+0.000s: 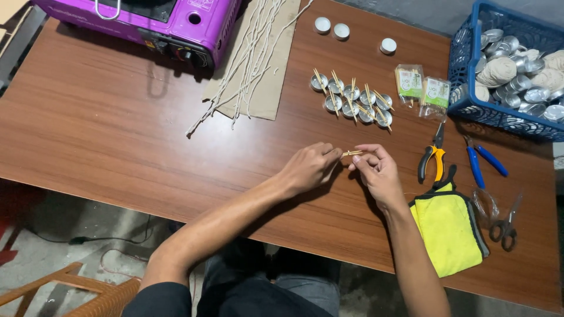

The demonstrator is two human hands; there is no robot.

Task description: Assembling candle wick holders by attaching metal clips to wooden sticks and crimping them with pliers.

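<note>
Small craft workshop: wooden worktable (117, 129), pliers (432, 157), scissors (506, 226), basket of metal cups (470, 88), wick strands (252, 53).

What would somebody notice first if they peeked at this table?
Probably the two bare hands mid-table, the left hand and right hand pinching thin wooden sticks between their fingertips. Just beyond sits a cluster of small round silver metal cups with sticks laid across them. A bright purple portable gas stove fills the far left corner.

Metal cups (351, 101) lie behind the hands (343, 167); pliers (432, 158) to their right (basket (464, 88) farther back).
</note>
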